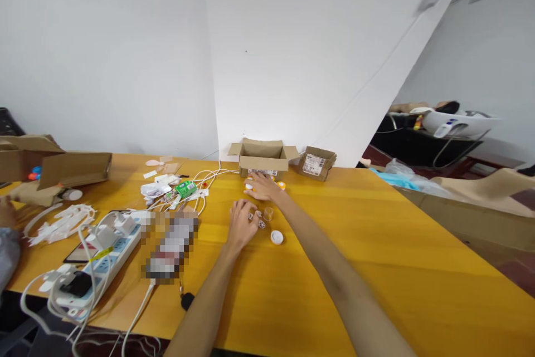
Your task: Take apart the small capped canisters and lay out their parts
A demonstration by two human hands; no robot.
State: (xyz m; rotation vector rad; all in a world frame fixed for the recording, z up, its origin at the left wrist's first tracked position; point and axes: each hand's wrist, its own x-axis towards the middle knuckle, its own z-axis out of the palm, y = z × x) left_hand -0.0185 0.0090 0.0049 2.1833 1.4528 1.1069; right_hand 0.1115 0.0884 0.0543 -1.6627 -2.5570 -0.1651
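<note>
My left hand (242, 224) rests low over the table, its fingers bent and somewhat apart. Right beside its fingertips lie several small dark-and-white patterned pieces (261, 224); part of the group is hidden by the hand. A small clear cup (268, 213) stands just right of them, and nearer to me lies a round white lid (276, 237). My right hand (263, 186) reaches farther forward with fingers spread, over small containers with white and orange tops (281, 185) in front of an open cardboard box (263, 163). Whether its fingertips touch a container is hard to make out.
A smaller cardboard box (316, 164) stands at the right by the wall. To the left are a green packet (186, 189), tangled white cables, a blurred-out phone (173, 245) and a power strip (112, 259). Another person's arm (7, 234) shows at the left edge.
</note>
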